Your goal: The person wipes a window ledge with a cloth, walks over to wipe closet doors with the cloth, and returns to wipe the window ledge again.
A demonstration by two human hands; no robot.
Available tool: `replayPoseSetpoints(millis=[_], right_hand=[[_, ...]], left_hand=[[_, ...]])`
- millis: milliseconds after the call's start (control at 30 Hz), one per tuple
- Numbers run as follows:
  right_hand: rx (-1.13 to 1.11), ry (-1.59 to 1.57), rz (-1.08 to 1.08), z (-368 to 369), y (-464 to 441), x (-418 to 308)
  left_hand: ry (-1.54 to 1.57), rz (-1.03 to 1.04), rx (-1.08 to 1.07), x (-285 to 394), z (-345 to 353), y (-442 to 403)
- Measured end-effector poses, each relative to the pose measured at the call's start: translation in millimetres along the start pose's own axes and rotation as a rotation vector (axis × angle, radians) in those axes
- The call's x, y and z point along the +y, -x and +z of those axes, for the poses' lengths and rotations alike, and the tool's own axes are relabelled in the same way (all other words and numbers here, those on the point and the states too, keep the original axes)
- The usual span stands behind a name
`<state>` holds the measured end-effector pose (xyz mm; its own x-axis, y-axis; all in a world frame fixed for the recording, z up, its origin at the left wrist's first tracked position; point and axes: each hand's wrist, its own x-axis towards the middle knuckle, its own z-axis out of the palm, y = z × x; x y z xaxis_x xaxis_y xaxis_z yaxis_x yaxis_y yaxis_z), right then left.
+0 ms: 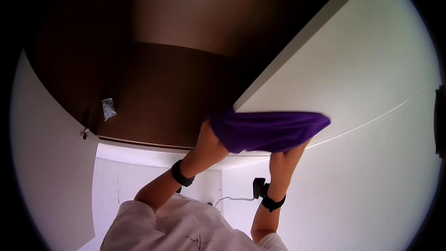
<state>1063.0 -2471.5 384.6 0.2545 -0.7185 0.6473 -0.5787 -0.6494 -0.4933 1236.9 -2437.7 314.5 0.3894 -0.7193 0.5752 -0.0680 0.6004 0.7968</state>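
Observation:
A dark purple cloth (269,129) is stretched sideways between my two hands, near the front edge of a dark brown cabinet interior. My left hand (211,142) is at the cloth's left end, its fingers hidden behind the fabric. At the right end, my right hand (291,151) reaches up under the cloth, and its fingers are covered too. Both wrists wear black bands. The cloth overlaps the lower corner of the pale door on the right.
A small pale packet (108,109) lies on the brown cabinet floor (162,97). An open door (51,158) with a metal hinge (84,133) stands at the left. A large pale door (353,74) fills the right. A cable (234,198) runs behind my arms.

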Motion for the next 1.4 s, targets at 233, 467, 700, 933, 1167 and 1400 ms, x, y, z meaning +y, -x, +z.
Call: replayPoseSetpoints(millis=[233,467,700,933,1167,1400], right_hand=[[0.060,0.016,-0.217,59.9,9.5,-25.0],[-0.130,0.148,-0.108,78.3,78.8,25.4],[0.301,0.158,-0.215,8.5,-25.7,6.6],[0.273,-0.723,0.208,141.4,96.8,162.9],[0.265,-0.364,0.166,95.1,113.9,103.8],[0.435,-0.206,0.136,-9.7,58.2,66.1]], left_hand=[[-0.401,0.245,-0.030,-13.2,-8.1,-2.5],[-0.338,-0.066,-0.116,-52.3,-30.4,67.5],[-0.381,0.221,-0.161,2.8,-17.7,39.0],[-1.035,0.392,-0.477,-30.6,39.7,46.2],[-0.536,0.293,-0.557,-37.8,43.1,69.6],[-1.024,0.675,-0.382,44.5,79.0,61.3]])
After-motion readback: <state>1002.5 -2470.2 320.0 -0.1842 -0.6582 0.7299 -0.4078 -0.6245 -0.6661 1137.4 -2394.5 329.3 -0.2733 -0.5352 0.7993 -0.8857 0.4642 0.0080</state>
